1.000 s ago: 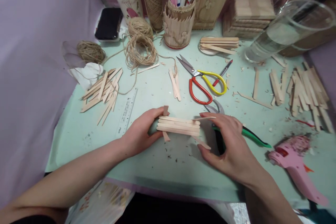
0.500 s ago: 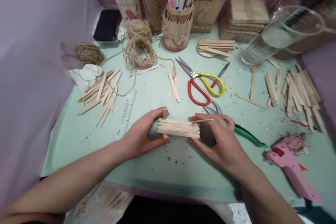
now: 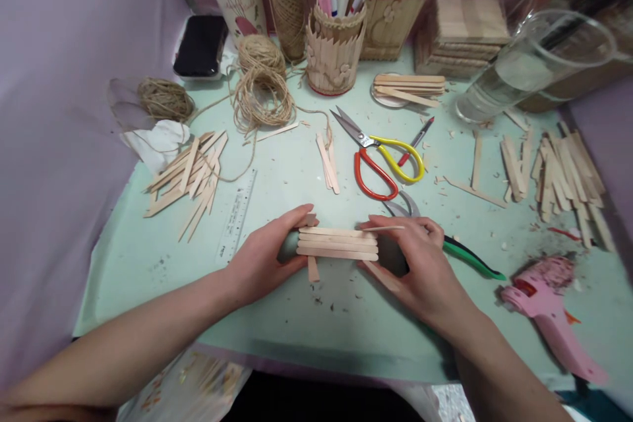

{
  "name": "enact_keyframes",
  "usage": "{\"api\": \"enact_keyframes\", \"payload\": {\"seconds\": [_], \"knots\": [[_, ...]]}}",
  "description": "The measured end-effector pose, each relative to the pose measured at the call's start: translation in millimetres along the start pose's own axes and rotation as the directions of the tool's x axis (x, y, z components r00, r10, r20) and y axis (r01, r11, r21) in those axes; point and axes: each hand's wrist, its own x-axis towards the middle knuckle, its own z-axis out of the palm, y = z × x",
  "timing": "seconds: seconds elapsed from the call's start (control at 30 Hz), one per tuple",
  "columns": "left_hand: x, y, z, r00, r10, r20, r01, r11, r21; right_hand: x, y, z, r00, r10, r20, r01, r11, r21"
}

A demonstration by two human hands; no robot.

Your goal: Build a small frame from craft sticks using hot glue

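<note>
A small panel of craft sticks (image 3: 337,244), several laid side by side, is held between my two hands above the table. My left hand (image 3: 270,244) is closed around its left end, thumb and fingers at the near and far edges. A cross stick (image 3: 313,269) juts out under that end towards me. My right hand (image 3: 413,254) grips the right end, where another thin stick (image 3: 384,229) lies along the fingers. One more piece shows by the right thumb; how it meets the panel is partly hidden.
Beyond the hands lie scissors (image 3: 366,140), green-handled pliers (image 3: 472,258) and a craft knife (image 3: 416,142). A pink glue gun (image 3: 548,310) rests at right. Stick piles (image 3: 190,168), a clear ruler (image 3: 237,214), twine (image 3: 262,97) and a tall clear cup (image 3: 519,72) stand around.
The cross stick under the panel's left end has slid towards me: less of it shows at the far edge, more at the near edge. My right hand has hardly moved.
</note>
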Motion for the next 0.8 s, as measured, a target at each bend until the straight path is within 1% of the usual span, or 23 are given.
{"api": "enact_keyframes", "payload": {"seconds": [0.17, 0.33, 0.4, 0.53, 0.8], "knots": [[-1.6, -2.1, 0.7, 0.999, 0.018, -0.029, -0.019, 1.0, -0.01, -0.5, 1.7, 1.5, 1.0, -0.002, 0.005, 0.002, 1.0, 0.01], [-3.3, -0.9, 0.8, 0.995, 0.069, -0.066, -0.071, 0.997, -0.025, -0.1, 1.8, -0.6, 1.0, -0.006, 0.011, 0.005, 1.0, 0.021], [-3.2, 0.3, 0.2, 0.996, 0.069, -0.064, -0.071, 0.997, -0.022, 0.0, 1.8, -1.5, 1.0, -0.004, 0.014, 0.004, 1.0, 0.023], [-2.0, 1.0, -0.6, 0.999, 0.043, -0.026, -0.044, 0.999, -0.011, 0.5, 1.7, -2.9, 0.999, 0.01, 0.051, -0.011, 1.0, 0.016], [-2.3, -0.4, -0.7, 0.996, 0.073, -0.045, -0.073, 0.997, 0.014, 1.5, 1.1, -4.8, 0.999, 0.002, 0.042, -0.003, 1.0, 0.014]]}}
